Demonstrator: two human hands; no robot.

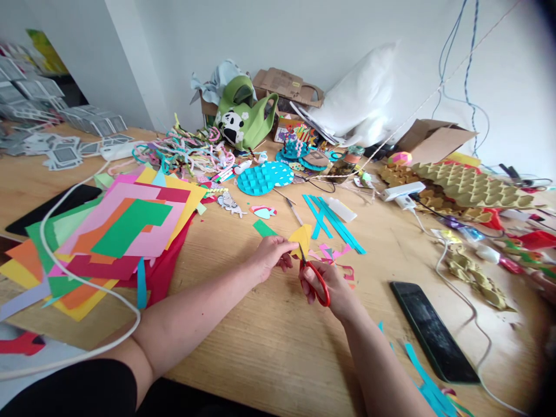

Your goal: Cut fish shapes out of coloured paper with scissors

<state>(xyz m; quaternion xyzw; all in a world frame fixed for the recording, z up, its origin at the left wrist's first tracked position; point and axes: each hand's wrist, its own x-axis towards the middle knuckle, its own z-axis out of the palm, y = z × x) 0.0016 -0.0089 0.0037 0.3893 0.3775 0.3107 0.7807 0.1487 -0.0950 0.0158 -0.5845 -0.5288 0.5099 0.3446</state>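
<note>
My left hand (274,255) pinches the left edge of a small piece of yellow paper (300,236) above the middle of the table. Closed round the red handles of a pair of scissors (322,286) is my right hand (330,284). The scissor blades point up and away from me and overlap the yellow paper. Just behind my left hand lies a green paper piece (264,228). Pink paper scraps (332,253) are beside the scissors, and blue paper strips (341,227) lie farther right.
A pile of coloured paper sheets (130,231) covers the left side, crossed by a white cable (47,243). A black phone (434,330) lies at right. Farther back are a green panda bag (249,119), tangled fuzzy craft stems (186,152), blue decorated discs (256,178) and egg trays (473,184).
</note>
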